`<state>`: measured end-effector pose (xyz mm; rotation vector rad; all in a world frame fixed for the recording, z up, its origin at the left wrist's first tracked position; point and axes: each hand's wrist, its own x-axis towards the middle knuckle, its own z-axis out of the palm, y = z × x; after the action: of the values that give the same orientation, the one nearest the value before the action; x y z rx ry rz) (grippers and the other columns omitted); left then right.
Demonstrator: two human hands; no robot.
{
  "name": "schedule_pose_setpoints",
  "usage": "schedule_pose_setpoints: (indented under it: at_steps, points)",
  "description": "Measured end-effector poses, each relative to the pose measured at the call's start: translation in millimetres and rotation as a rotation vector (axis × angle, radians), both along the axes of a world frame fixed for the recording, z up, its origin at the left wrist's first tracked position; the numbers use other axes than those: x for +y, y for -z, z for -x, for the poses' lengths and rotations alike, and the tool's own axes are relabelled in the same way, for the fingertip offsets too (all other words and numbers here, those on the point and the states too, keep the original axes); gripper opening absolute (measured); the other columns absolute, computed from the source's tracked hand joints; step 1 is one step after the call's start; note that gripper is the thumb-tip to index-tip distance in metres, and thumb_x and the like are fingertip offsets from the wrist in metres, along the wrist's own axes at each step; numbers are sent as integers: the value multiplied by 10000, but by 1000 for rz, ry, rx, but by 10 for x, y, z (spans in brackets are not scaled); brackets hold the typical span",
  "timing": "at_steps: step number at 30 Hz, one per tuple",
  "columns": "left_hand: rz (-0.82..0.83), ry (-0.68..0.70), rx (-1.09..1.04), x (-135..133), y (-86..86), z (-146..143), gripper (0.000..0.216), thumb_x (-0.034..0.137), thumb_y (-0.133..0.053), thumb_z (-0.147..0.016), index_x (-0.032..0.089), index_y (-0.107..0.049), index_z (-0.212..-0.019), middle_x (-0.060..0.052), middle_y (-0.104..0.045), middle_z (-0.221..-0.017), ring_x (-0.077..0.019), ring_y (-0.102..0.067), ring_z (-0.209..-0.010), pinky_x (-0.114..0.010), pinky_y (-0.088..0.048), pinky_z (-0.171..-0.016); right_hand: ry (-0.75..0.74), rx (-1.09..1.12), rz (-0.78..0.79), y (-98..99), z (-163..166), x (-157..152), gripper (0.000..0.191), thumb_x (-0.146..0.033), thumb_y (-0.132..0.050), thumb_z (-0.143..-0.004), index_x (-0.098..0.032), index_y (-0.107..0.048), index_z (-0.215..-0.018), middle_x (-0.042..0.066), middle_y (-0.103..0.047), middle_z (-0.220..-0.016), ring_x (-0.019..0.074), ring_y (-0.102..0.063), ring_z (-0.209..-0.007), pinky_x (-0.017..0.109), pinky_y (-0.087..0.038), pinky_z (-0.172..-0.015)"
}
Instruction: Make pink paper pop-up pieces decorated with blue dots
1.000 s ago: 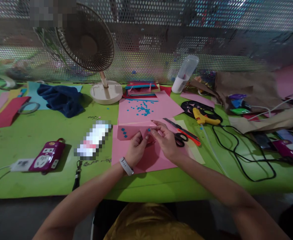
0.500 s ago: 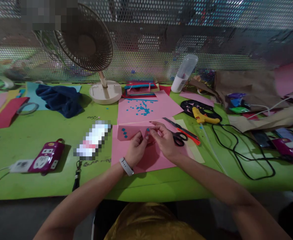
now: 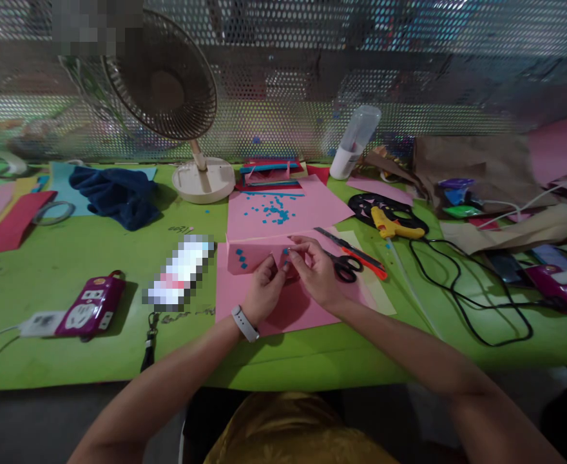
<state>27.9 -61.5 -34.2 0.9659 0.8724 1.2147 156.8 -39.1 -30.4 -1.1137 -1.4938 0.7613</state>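
Note:
A folded pink paper piece point(image 3: 257, 248) stands upright above a flat pink sheet point(image 3: 230, 303). Small blue paper squares point(image 3: 241, 259) stick to its left side in a column. My left hand point(image 3: 267, 290) is closed, pinching the lower edge of the folded paper. At the right side, the fingers of my right hand point(image 3: 317, 274) pinch at a blue square point(image 3: 286, 252) against the paper's face; whether the square is stuck down I cannot tell. Beyond the folded paper, many loose blue squares point(image 3: 276, 211) lie scattered on another pink sheet point(image 3: 245, 225).
Black-handled scissors point(image 3: 348, 267) and an orange cutter point(image 3: 368, 263) lie right of my right hand. A yellow glue gun point(image 3: 394, 227) rests farther right with its black cord. Left are a phone point(image 3: 181, 270) and a purple power socket point(image 3: 90, 306). A fan point(image 3: 203, 180) stands behind.
Both hands stay almost in place on the folded paper. The right fingertips shift very slightly around the blue square, and the view tilts a little.

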Motion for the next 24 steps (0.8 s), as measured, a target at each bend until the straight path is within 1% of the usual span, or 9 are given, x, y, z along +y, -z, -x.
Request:
schedule_pose_setpoints:
  at_steps: [7,11,18,24]
  points:
    - [32,3,-32,-3,8,15,321,455,-739,-788,186,-592,-885,15,-560,-788,-128,-587,-752,-350,-570,-809,-10,7,-87,44,0,18,97,-321,-594,-915,-224,-591,-919,101,-621,-1154,215,-591,-1161,439,-456,-1036]
    - [25,16,-48,6,19,23,316,458,-732,-798,185,-606,-896,11,-568,-809,-131,-601,-778,-340,-570,-798,-13,7,-100,63,-2,31,91,-318,-595,-916,-227,-589,-921,96,-624,-1139,215,-600,-1147,446,-465,-1025]
    - [5,-7,-13,14,52,33,280,430,-727,-808,184,-622,-889,-1,-599,-798,-135,-596,-763,-334,-561,-803,-6,-23,-103,24,-3,29,104,-319,-601,-908,-217,-589,-894,97,-643,-1085,218,-617,-1091,428,-473,-977]
    - [24,6,-54,4,-2,26,325,457,-752,-776,179,-612,-873,18,-568,-775,-123,-583,-736,-338,-575,-783,-4,-23,-100,-7,0,24,114,-329,-600,-908,-217,-589,-890,88,-651,-1052,215,-622,-1051,404,-474,-948]
